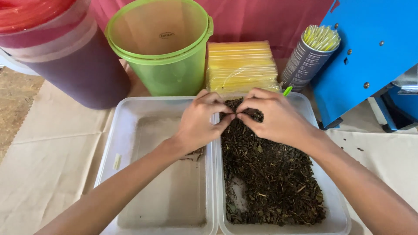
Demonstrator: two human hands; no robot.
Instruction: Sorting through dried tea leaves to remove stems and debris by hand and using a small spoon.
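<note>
Two clear plastic tubs stand side by side. The right tub point(339, 217) holds a heap of dark dried leaves point(270, 174). The left tub point(126, 113) holds only a few bits under my wrist. My left hand point(200, 122) and my right hand point(274, 115) meet fingertip to fingertip over the far end of the leaf heap, at the wall between the tubs. Both pinch a small piece of the dried leaves between thumb and fingers. A green plastic tip point(287, 91) pokes up behind my right hand.
Behind the tubs stand a green bucket point(163, 48), a dark jug with a red lid point(61, 48), a stack of yellow packets point(241, 65) and a can of pale straws point(310, 54). A blue metal machine point(370, 56) fills the right. Beige cloth point(48, 165) covers the table.
</note>
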